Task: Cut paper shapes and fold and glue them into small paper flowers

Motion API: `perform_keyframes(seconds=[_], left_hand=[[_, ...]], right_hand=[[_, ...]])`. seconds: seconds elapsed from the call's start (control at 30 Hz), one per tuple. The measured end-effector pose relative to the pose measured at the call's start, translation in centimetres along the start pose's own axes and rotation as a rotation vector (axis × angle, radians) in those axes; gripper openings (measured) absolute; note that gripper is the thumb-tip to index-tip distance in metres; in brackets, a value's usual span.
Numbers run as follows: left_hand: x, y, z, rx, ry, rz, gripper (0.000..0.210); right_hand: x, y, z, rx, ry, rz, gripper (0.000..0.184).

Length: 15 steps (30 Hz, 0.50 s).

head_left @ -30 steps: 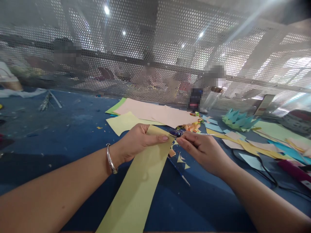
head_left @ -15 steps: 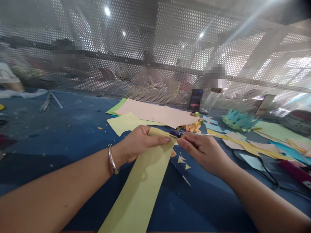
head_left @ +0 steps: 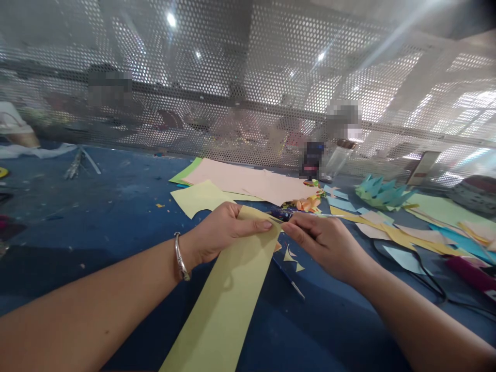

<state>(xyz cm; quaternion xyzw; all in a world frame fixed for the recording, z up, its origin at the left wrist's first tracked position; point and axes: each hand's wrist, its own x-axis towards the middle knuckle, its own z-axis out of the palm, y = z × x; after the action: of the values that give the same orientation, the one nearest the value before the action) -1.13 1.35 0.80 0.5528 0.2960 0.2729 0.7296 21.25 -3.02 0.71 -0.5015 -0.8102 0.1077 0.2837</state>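
Observation:
My left hand pinches the top end of a long pale-yellow paper strip, its thumb flat on the paper. The strip slants down toward the near edge of the view. Closed on a thin, silvery pointed tool is my right hand; the tool's tip touches the strip's upper right corner, and my fingers hide most of its length. I cannot make out its kind. A dark blue glittery object shows just behind the strip. Below my right hand lie small yellow paper scraps and a slim dark blue stick with a silvery end.
Pink paper sheets and a cut yellow sheet lie behind my hands. At right are a teal paper crown, coloured strips, a black cord and a magenta object. A perforated metal screen stands at the back.
Both hands keep nearly the same place and hold. The strip's top end and my left hand sit very slightly lower and farther right in view.

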Motion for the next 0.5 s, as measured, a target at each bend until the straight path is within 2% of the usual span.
perform_keyframes(seconds=[0.5], left_hand=[[-0.07, 0.10, 0.25, 0.044, 0.027, -0.046, 0.027]], right_hand=[[0.14, -0.24, -0.01, -0.005, -0.005, -0.009, 0.043]])
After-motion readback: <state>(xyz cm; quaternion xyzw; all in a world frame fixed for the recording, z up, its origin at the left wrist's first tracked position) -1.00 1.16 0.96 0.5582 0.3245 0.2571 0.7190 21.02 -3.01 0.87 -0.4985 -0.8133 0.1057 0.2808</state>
